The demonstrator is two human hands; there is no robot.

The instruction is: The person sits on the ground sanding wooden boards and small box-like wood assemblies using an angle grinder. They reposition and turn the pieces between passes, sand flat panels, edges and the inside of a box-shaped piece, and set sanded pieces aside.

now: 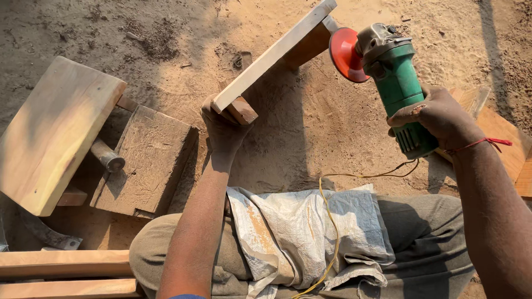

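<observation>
Where the person sits, the floor is bare sandy ground (310,127) strewn with sawdust and lit by hard sun, with no walls in view. A woven sack (299,232) covers the lap, and a yellow cord (327,221) trails across it toward the grinder.

The left hand (224,130) reaches forward, its fingers (213,111) wrapped around the near end of a pale wooden plank (271,55), which slants up and away with a darker block fixed beneath it. The right hand (438,116) has its fingers closed firmly round the body of a green grinder (396,83), held off the ground; its red disc (346,55) faces the far end of the plank, just beside it, though whether they touch I cannot tell.

To the left lie a broad light board (52,133) and a rough grey slab (147,160), with a short round handle (105,155) resting between them. Two long battens (64,274) lie at the lower left corner, and an orange board (507,138) lies at the right edge behind the right wrist. Open sand stretches beyond and under the plank, between the slab and the grinder.
</observation>
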